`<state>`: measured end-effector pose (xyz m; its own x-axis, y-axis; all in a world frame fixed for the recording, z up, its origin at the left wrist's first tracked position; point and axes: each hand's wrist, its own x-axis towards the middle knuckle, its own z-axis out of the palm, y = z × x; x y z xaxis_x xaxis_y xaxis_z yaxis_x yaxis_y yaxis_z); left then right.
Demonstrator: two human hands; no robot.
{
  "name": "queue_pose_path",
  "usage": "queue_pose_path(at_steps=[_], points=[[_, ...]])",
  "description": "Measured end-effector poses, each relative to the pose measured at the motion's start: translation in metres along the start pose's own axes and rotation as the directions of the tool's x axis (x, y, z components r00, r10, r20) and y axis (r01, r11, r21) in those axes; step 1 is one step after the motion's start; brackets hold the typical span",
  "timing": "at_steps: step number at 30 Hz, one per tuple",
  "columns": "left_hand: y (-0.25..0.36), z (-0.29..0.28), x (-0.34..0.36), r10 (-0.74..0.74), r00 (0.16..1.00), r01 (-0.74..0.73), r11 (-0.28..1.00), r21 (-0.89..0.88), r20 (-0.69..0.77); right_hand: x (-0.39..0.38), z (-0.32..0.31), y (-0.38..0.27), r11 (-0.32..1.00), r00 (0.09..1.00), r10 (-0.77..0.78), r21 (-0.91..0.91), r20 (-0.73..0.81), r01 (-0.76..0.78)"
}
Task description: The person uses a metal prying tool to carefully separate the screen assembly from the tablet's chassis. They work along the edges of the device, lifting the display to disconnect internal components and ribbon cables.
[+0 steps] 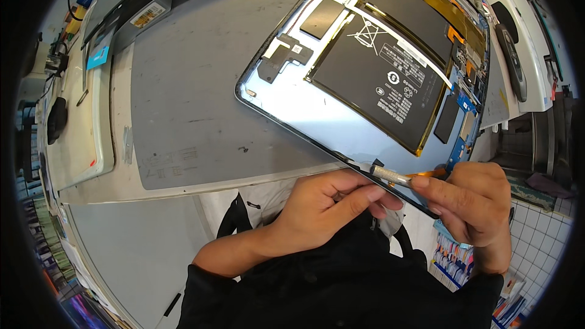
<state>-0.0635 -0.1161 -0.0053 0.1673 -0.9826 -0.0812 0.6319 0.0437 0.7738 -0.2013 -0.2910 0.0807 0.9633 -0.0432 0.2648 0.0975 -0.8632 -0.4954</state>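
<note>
An opened tablet (286, 102) lies aslant, reaching past the near edge of the worktable. Its insides face up, with a large black battery (372, 91) bordered in gold film and circuit boards along the right. My left hand (323, 207) grips the tablet's near edge, thumb toward the rim and fingers curled below it. In my right hand (472, 201), a short tool with a silvery, rough-textured handle (390, 175) is pinched between thumb and fingers. Its tip points left along the tablet's rim, close to my left fingertips; the tip's exact shape is unclear.
A grey mat (195, 91) covers the table. At the back left stands a grey box with a label (146, 15). A pale tray (79, 140) carries a black object (57, 117). White equipment with a black handle-like piece (510, 61) is beyond the tablet's right side.
</note>
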Motion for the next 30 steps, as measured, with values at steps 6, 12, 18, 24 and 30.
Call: queue_pose_path(at_steps=[6, 12, 18, 24, 30], points=[[-0.003, 0.0, 0.0, -0.003, 1.0, 0.003, 1.0, 0.0, -0.01, 0.003, 0.004, 0.0, 1.0, 1.0, 0.001, 0.013, -0.026, 0.0], [-0.007, 0.0, 0.0, 0.002, 1.0, -0.003, 0.999, -0.039, -0.013, 0.008, 0.006, 0.002, 0.999, 0.999, -0.034, -0.002, -0.023, 0.034], [-0.007, -0.001, 0.0, -0.009, 1.0, 0.009, 1.0, -0.025, -0.004, 0.014, 0.005, 0.001, 0.999, 0.999, -0.045, -0.022, 0.01, 0.045], [-0.007, -0.002, 0.001, -0.015, 1.0, 0.014, 1.0, 0.012, 0.005, 0.022, 0.004, 0.0, 0.998, 0.998, -0.047, -0.041, 0.036, 0.049], [-0.007, -0.002, 0.0, -0.033, 0.999, 0.033, 0.999, 0.015, 0.009, 0.029, 0.005, -0.001, 0.997, 0.997, -0.067, -0.047, 0.047, 0.069]])
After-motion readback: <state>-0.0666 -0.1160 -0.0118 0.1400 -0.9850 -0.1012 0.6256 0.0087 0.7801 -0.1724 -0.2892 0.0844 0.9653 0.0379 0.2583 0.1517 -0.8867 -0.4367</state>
